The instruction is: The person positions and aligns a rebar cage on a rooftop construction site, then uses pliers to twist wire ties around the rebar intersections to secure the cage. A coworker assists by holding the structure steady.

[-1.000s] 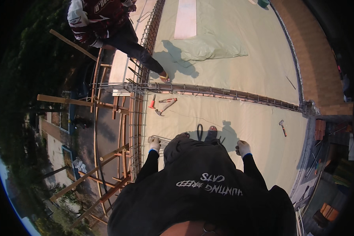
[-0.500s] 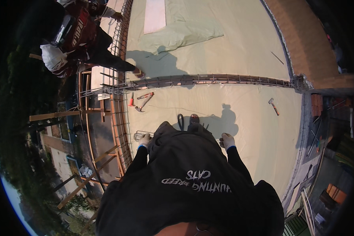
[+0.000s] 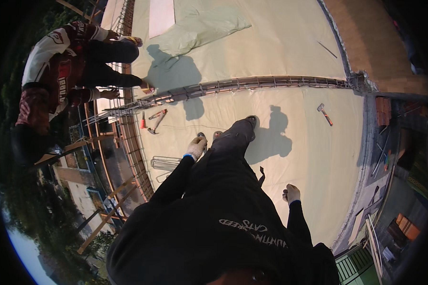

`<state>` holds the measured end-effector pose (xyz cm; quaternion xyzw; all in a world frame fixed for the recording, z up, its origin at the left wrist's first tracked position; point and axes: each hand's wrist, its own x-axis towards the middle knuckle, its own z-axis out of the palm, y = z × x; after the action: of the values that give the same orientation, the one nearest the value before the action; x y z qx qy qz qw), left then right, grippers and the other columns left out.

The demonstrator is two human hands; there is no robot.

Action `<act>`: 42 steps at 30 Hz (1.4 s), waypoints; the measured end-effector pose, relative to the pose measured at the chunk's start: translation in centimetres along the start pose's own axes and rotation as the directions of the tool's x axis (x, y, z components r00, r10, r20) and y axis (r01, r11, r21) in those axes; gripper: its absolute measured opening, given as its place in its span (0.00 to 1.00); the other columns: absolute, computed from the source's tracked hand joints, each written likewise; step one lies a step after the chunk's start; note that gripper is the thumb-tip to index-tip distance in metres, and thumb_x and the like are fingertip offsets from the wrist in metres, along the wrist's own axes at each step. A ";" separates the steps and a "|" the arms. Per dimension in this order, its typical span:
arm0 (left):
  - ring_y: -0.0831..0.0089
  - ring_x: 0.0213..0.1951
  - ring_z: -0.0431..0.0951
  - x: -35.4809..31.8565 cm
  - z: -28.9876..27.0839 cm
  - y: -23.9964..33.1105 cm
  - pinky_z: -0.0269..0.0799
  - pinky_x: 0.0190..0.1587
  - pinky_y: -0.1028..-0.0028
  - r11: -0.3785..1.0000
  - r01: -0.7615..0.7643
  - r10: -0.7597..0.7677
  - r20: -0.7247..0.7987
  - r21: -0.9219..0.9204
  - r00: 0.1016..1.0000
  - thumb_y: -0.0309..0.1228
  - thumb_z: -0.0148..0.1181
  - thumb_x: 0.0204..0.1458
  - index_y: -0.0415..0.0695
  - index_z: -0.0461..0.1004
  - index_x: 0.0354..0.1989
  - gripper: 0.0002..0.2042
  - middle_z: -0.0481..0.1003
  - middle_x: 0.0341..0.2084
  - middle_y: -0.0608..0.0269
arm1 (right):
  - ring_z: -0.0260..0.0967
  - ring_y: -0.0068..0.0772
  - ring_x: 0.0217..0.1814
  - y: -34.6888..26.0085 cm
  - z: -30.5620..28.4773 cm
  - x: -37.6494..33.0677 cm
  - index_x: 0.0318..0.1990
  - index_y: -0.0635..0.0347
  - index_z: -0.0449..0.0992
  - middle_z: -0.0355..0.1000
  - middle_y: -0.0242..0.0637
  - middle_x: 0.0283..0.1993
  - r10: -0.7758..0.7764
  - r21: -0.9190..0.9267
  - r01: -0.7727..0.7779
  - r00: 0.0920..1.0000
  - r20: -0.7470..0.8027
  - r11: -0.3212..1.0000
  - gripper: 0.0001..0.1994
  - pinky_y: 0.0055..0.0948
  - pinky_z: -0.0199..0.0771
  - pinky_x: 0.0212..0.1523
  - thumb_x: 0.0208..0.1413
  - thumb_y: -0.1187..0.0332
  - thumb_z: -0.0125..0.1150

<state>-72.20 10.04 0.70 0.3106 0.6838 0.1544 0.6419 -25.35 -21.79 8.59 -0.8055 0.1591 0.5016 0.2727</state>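
Note:
My left hand (image 3: 195,148), in a pale work glove with a blue cuff, is curled in front of my left thigh. Something dark shows at its fingertips, too small to make out. Beside it on the sheet lie bent steel wire frames (image 3: 164,163), apart from the hand. My right hand (image 3: 292,194), gloved too, hangs at my right side with fingers curled in and nothing visible in them. Ahead to the left lie a red-handled tool (image 3: 143,120) and a hammer (image 3: 157,124) beside a second red tool. Another hammer (image 3: 325,115) lies to the right.
A rebar cage beam (image 3: 252,82) crosses the pale sheeting (image 3: 314,156) ahead. More rebar (image 3: 131,142) runs along the left edge, with a drop and timber props beyond. A co-worker (image 3: 66,71) bends over the far left edge. A crumpled sheet (image 3: 204,33) lies farther ahead.
My view has shifted, and one of my legs has stepped forward. The left hand has swung forward, away from the wire frames; the right has dropped back. The co-worker appears in a changed pose.

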 end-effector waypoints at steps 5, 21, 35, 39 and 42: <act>0.69 0.39 0.79 3.0 9.4 -4.8 0.76 0.41 0.67 0.986 0.162 -0.163 -0.021 -0.050 0.986 0.46 0.64 0.62 0.37 0.78 0.63 0.28 0.83 0.43 0.57 | 0.62 0.22 0.19 -11.1 -4.7 3.9 0.47 0.57 0.75 0.66 0.31 0.25 -0.143 -0.078 0.145 0.989 0.032 0.986 0.06 0.27 0.61 0.17 0.68 0.68 0.58; 0.57 0.61 0.82 -2.1 27.0 -8.5 0.75 0.64 0.63 0.934 0.306 -0.350 -0.294 -0.186 0.889 0.42 0.61 0.66 0.36 0.80 0.61 0.23 0.84 0.55 0.46 | 0.75 0.22 0.30 -26.4 10.2 19.9 0.62 0.70 0.77 0.78 0.34 0.35 -0.170 -0.715 0.582 0.807 0.566 0.387 0.21 0.25 0.77 0.31 0.66 0.66 0.64; 0.71 0.52 0.83 -5.1 36.7 -14.0 0.78 0.57 0.71 0.823 -0.100 -0.189 -0.436 -0.559 0.880 0.30 0.65 0.67 0.38 0.79 0.61 0.16 0.84 0.49 0.58 | 0.85 0.49 0.44 -23.8 19.7 31.4 0.55 0.64 0.84 0.85 0.52 0.44 -0.058 -0.622 0.757 0.624 0.779 -0.200 0.19 0.42 0.82 0.48 0.65 0.60 0.66; 0.75 0.44 0.82 -17.8 34.8 -21.3 0.78 0.51 0.73 0.731 -0.052 -0.468 -0.555 -0.680 0.688 0.26 0.66 0.65 0.38 0.79 0.60 0.16 0.82 0.42 0.63 | 0.84 0.56 0.47 -26.2 0.3 20.6 0.49 0.63 0.85 0.85 0.54 0.44 -0.270 -0.773 0.460 0.753 0.600 -0.437 0.16 0.49 0.82 0.53 0.64 0.60 0.65; 0.66 0.44 0.83 -31.3 35.5 -27.7 0.79 0.50 0.68 0.706 0.204 -0.665 -0.536 -0.678 0.520 0.35 0.64 0.65 0.35 0.78 0.60 0.20 0.83 0.43 0.56 | 0.84 0.50 0.58 -25.0 -11.0 11.7 0.56 0.62 0.86 0.86 0.51 0.52 0.021 -0.811 0.042 0.999 0.036 -0.583 0.24 0.44 0.80 0.61 0.63 0.51 0.68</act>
<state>-44.48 -37.12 3.71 -0.1659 0.8688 0.2776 0.3749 1.08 -8.18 8.97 -0.6030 -0.3878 0.3812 -0.5837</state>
